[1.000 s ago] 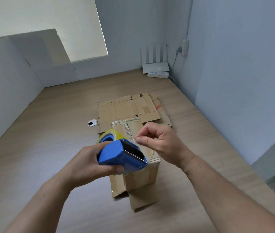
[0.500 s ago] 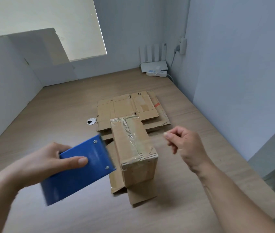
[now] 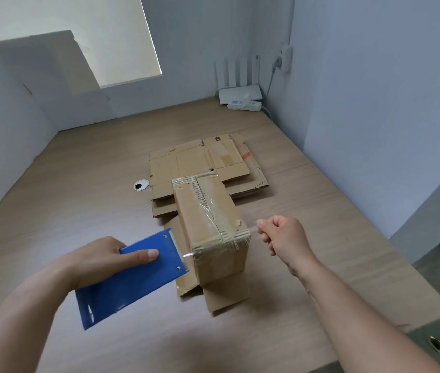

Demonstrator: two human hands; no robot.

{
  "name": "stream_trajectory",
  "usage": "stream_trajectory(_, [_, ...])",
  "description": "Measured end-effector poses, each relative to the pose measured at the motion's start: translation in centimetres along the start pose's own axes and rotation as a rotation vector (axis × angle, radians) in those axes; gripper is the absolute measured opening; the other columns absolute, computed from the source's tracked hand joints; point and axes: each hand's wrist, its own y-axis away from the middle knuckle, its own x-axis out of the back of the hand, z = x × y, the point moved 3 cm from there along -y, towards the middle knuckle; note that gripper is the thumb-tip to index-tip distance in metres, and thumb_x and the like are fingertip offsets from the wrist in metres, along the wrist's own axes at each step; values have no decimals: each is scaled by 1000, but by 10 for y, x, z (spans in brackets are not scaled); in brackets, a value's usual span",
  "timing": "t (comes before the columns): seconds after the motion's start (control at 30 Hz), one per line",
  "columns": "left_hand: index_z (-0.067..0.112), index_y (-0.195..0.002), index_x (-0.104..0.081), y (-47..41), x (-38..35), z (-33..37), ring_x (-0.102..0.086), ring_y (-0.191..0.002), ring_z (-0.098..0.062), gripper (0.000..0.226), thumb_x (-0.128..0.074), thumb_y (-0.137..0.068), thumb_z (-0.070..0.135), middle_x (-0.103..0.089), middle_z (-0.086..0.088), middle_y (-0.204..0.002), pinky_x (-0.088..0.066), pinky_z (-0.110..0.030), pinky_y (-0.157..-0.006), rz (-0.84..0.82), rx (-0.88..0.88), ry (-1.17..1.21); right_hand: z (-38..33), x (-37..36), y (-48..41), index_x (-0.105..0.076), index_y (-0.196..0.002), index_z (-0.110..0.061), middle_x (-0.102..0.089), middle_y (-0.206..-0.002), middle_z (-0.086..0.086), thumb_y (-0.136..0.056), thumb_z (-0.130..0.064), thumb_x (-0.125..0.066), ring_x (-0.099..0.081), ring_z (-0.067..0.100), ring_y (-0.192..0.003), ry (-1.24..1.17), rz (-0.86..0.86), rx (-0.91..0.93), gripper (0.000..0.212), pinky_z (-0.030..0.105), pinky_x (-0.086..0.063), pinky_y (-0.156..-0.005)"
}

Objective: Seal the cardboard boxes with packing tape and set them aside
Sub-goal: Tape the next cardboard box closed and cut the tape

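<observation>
A small cardboard box (image 3: 210, 222) stands on the wooden table, with clear tape along its top seam and across its near edge. My left hand (image 3: 105, 261) grips a blue tape dispenser (image 3: 130, 278) just left of the box's near corner. My right hand (image 3: 284, 235) sits right of the box and pinches the end of a clear tape strip (image 3: 251, 231). The strip runs from my fingers over the near top edge of the box to the dispenser.
Flattened cardboard boxes (image 3: 205, 165) lie stacked behind the box, and more flat cardboard (image 3: 224, 297) lies under it. A round cable hole (image 3: 141, 184) is to the left. A white router (image 3: 240, 90) and power strip (image 3: 244, 105) sit at the far right corner. Walls enclose the table.
My hands parted from above the box. The left swung the dispenser down to the box's left, the right moved to its right, and tape now stretches across the near edge.
</observation>
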Motion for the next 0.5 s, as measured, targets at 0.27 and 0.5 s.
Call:
stream_trajectory(0.27, [17,-80,-68,-30,-12,-8,-65,-73,-16,83,-48,-46,90,-69,0,-79,-39,-28,-64,7,77,-64,15,-17,-4,-62,-69,-7,-54,-58,2,-94,-20,-56,-43,14,-49,60,-53,-86,28,29,-40,-49])
stream_trajectory(0.5, [15,-86,-70,-40,-25,-8,-65,-81,-19,82,-49,-46,84,-69,-3,-88,-39,-30,-69,-44,115,-15,28,-22,-5,-61,-81,-15,-63,-76,3,-88,-39,-61,-56,18,-52,131,-127,-219,25,26,-45,-49])
